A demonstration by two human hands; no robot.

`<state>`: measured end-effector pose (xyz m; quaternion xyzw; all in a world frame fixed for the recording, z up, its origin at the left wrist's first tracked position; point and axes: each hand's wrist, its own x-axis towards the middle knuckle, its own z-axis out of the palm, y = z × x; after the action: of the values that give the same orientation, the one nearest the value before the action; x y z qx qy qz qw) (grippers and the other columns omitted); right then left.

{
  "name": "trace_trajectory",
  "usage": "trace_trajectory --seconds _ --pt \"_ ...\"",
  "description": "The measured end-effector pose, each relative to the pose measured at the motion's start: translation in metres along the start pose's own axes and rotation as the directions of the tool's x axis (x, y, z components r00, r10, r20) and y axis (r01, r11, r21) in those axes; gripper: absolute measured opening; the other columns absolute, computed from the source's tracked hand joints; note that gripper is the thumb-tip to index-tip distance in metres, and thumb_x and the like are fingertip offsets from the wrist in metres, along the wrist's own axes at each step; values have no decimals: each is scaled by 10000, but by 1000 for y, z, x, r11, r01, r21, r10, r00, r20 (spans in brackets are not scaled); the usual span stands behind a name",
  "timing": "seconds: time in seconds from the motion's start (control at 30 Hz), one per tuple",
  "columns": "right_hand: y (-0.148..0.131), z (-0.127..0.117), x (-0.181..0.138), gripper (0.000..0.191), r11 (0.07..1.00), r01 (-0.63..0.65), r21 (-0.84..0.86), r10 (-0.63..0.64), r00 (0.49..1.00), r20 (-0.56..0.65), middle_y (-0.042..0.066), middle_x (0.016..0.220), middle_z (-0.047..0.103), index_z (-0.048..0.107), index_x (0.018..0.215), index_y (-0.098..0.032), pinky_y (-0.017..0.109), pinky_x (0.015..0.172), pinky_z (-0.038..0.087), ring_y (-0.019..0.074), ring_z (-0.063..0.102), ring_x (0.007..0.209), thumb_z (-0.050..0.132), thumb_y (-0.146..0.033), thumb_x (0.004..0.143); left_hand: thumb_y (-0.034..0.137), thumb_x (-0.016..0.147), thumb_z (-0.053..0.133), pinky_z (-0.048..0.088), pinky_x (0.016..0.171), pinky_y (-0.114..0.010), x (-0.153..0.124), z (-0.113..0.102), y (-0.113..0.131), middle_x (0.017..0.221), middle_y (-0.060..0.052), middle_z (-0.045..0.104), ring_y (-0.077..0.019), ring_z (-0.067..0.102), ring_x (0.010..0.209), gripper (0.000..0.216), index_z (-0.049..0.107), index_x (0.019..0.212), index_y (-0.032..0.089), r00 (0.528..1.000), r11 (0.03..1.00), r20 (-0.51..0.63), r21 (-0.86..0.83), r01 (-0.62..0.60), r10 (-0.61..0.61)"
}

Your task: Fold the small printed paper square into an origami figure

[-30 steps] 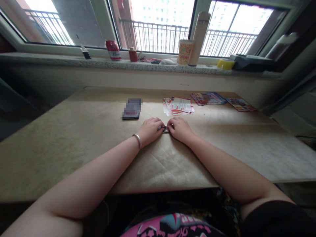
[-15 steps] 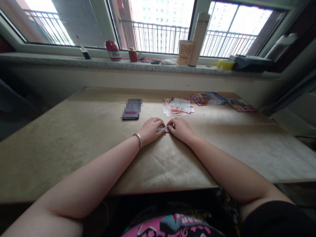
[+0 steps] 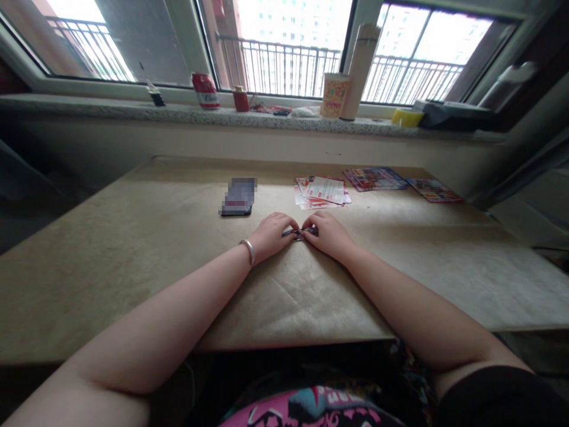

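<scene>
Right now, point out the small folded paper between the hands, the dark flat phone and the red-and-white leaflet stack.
small folded paper (image 3: pixel 299 233), head view, its visible middle strip.
dark flat phone (image 3: pixel 238 198), head view, middle of its face.
red-and-white leaflet stack (image 3: pixel 323 190), head view, the top sheet.

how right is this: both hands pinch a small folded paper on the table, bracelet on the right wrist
Not quite: the head view shows the bracelet on the left wrist. The left hand and right hand do pinch the small folded paper on the table.
</scene>
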<state>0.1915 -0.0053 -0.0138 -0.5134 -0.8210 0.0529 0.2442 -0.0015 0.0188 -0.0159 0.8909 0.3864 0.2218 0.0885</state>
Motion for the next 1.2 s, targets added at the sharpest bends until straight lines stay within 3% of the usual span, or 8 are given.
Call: trace_trajectory --seconds 0.3,0.77,1.2 --pt "-2 -12 -7 140 991 118 -63 -116 993 27 31 893 612 626 888 -206 258 714 377 163 546 833 602 -326 820 220 813 565 457 844 -329 -2 -5 4 895 -42 675 -195 583 902 114 657 875 196 999 998 10 55 -38 38" --pt "-8 -9 -5 62 995 91 -43 -88 994 64 19 881 618 613 867 -211 245 720 380 151 554 811 587 -242 821 187 832 515 467 801 -317 -4 -9 10 899 -46 679 -187 591 866 149 643 908 192 994 990 42 96 -106 103" --pt "-9 -9 -6 89 988 134 -76 -129 989 71 26 883 651 619 891 -209 253 713 372 156 562 811 567 -264 845 222 849 490 444 735 -312 -8 -19 3 848 -66 628 -193 569 809 148 632 837 183 990 938 80 317 -139 119"
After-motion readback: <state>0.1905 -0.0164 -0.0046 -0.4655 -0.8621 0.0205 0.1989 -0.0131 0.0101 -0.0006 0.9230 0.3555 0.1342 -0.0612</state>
